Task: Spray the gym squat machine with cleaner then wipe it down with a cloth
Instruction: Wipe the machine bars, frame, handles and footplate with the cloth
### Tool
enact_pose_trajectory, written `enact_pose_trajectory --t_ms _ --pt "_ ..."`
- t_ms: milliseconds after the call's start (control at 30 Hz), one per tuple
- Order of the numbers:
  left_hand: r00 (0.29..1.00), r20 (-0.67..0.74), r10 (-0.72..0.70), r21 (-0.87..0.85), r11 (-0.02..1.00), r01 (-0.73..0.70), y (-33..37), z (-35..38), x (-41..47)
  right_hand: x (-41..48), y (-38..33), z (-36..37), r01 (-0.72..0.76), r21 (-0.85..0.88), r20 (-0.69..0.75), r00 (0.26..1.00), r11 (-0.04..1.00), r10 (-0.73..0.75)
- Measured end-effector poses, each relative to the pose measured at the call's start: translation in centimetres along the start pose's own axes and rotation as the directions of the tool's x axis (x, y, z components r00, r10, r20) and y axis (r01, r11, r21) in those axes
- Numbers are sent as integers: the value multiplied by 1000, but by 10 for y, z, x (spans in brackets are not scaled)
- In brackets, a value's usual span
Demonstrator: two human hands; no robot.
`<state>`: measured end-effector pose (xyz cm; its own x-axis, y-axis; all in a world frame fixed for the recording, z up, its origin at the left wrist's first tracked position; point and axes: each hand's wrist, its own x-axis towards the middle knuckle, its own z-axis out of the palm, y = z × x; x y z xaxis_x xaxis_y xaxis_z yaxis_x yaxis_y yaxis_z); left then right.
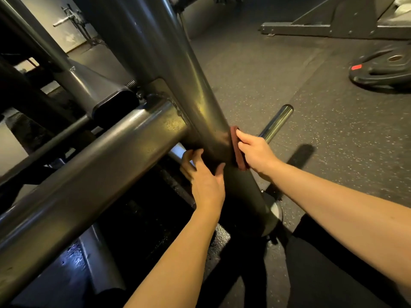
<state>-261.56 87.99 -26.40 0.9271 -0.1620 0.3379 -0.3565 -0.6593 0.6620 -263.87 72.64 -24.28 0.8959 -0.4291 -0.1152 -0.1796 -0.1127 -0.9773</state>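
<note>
No text, number or brand can be read anywhere in the view. The weight plate [384, 70] lying on the floor at the right edge of the frame carries a small red label [357, 67], but it is too small and blurred to show any writing. The grey tubes of the squat machine [155, 52] show no lettering.

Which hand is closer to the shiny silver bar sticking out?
Right. The right hand, holding the cloth on the post, is right beside the silver bar; the left hand grips the post's other side.
</note>
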Motion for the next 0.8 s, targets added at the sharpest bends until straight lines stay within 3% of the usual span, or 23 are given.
enact_pose_trajectory --t_ms 100,200,267,367,500,600,667,800 --pt "994 -100 52 -55 997 -58 -14 13 5 8 -28 -5 154 71 14 988 985 -156" --pt "978 -172 117 -10 993 -120 -24 23 2 17 -27 5 260 32 53 964 965 -261" --pt "972 -188 141 0 990 -144 -29 29 1 15 -1 16 241 -20 24 970 970 -241" --pt "964 -204 170 22 985 -170 -38 35 -1 -2 64 24 74 -64 -21 997 995 -76" --pt "953 -225 203 44 979 -198 -43 37 -1 -22 117 21 -92 -138 30 995 986 97" --pt "955 -221 200 28 980 -198 -42 36 -1 -20 99 24 -67 -117 -32 997 991 63" --pt "958 -214 193 -18 979 -202 -42 35 -1 -22 80 29 39 -53 -65 997 998 -43" --pt "978 -202 48 -218 972 -92 -52 42 -2 -34 86 46 120 -86 -138 982 989 -132"
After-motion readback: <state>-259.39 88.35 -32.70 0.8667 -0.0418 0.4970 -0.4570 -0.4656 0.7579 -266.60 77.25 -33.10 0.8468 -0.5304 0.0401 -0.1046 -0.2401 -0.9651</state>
